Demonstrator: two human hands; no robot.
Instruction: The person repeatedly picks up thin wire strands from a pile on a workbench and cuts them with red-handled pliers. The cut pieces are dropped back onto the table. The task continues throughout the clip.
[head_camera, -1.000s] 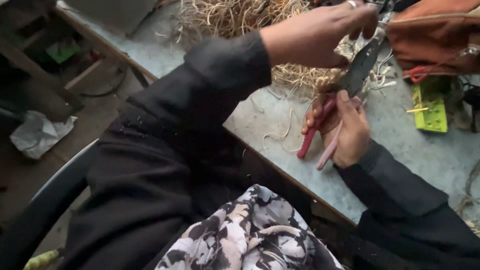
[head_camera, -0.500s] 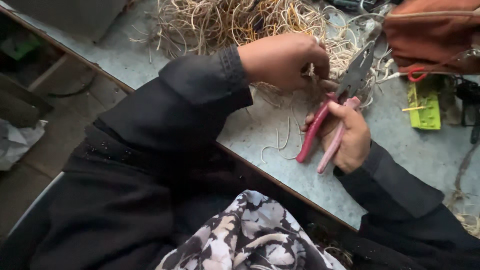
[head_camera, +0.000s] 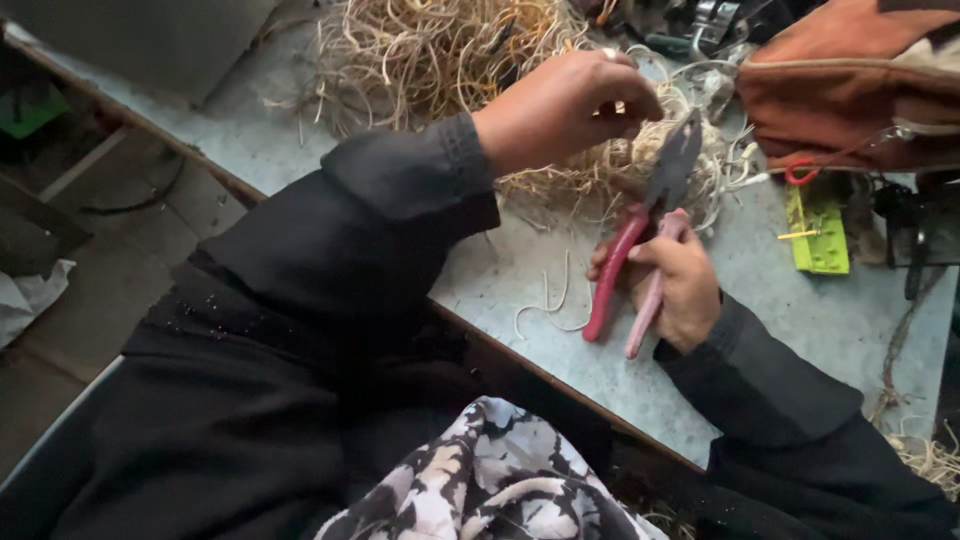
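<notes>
My right hand (head_camera: 682, 288) grips a pair of pliers (head_camera: 640, 250) by its red and pink handles, dark jaws pointing up and away from me. My left hand (head_camera: 562, 104) reaches across in a black sleeve and pinches something small at its fingertips, just left of the plier jaws; what it is I cannot make out. Both hands hover over a heap of pale straw-like strands (head_camera: 440, 60) spread on the grey tabletop (head_camera: 800, 330). A few loose curled strands (head_camera: 550, 300) lie next to the plier handles.
A brown leather bag (head_camera: 850, 90) with a red loop sits at the far right. Beside it lie a bright green flat piece (head_camera: 818, 230) and dark metal tools (head_camera: 910, 230). The table's front edge runs diagonally; floor and a white crumpled sheet (head_camera: 25, 300) are at left.
My left hand has come down and in from the straw heap to just beside the plier jaws. The right hand has kept its grip on the pliers, shifting only slightly.
</notes>
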